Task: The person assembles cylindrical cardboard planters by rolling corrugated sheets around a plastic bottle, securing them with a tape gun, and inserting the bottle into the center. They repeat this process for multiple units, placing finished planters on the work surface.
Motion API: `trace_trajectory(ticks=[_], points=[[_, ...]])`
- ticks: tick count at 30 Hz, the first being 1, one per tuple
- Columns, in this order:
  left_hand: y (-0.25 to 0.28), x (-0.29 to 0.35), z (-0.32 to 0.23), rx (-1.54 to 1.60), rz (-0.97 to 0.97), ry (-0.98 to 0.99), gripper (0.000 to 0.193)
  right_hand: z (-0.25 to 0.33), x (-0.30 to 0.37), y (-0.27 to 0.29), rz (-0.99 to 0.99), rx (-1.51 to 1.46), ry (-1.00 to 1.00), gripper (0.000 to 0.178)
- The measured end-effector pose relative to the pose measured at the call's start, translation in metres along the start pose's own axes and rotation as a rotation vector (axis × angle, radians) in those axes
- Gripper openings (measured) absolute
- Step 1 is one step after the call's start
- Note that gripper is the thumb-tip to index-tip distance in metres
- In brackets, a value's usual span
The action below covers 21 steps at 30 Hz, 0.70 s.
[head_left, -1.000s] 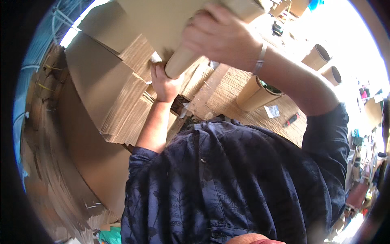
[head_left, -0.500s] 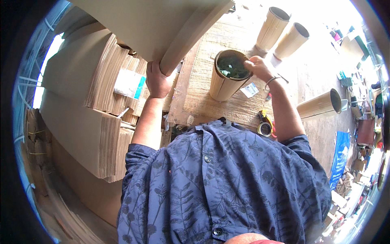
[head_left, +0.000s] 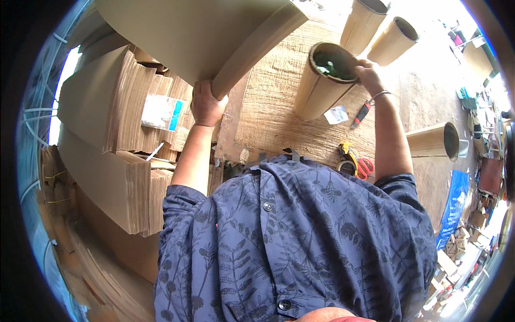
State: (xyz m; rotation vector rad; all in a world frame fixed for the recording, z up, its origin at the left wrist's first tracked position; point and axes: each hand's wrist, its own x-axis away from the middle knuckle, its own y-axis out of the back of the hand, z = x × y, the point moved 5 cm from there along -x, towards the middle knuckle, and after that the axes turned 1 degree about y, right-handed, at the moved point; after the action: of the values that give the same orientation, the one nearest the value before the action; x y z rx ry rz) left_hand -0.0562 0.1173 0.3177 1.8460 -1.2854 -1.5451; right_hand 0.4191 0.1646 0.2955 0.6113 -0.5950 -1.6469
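Note:
My left hand (head_left: 208, 104) is closed round the near edge of a thick brown cardboard stack (head_left: 198, 40), raised at the upper left above the table. My right hand (head_left: 371, 76) grips the right side of the rim of a tall, tan, wood-like cylinder (head_left: 316, 97). Crumpled green material (head_left: 333, 67) shows inside its dark mouth. The cylinder leans a little; whether its base touches the table cannot be made out. By its foot lie a small white label (head_left: 336, 115) and a red-and-black utility knife (head_left: 361, 115).
Two similar cylinders (head_left: 394, 40) stand at the far right, and another cylinder (head_left: 437, 140) lies on its side. A tape roll (head_left: 348, 166) and red-handled scissors (head_left: 365, 168) lie by the wooden table's (head_left: 268, 126) near edge. Stacked cardboard (head_left: 94, 102) fills the left, with a white-and-blue packet (head_left: 161, 111) on it.
My right hand has shifted the cylinder with the green material rightward and away, uncovering more of the knife. The scissors show more fully. My left hand keeps its hold on the cardboard.

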Motion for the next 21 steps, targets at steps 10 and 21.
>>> trace_trajectory(ticks=[10, 21], points=[[-0.044, 0.049, -0.056, 0.153, 0.189, -0.043, 0.043, -0.051, 0.033, 0.096, -0.074, 0.193, -0.143, 0.029], [-0.095, 0.109, -0.017, 0.022, 0.639, -0.139, 0.045, -0.066, 0.056, 0.116, -0.157, 0.009, -0.353, 0.027]])
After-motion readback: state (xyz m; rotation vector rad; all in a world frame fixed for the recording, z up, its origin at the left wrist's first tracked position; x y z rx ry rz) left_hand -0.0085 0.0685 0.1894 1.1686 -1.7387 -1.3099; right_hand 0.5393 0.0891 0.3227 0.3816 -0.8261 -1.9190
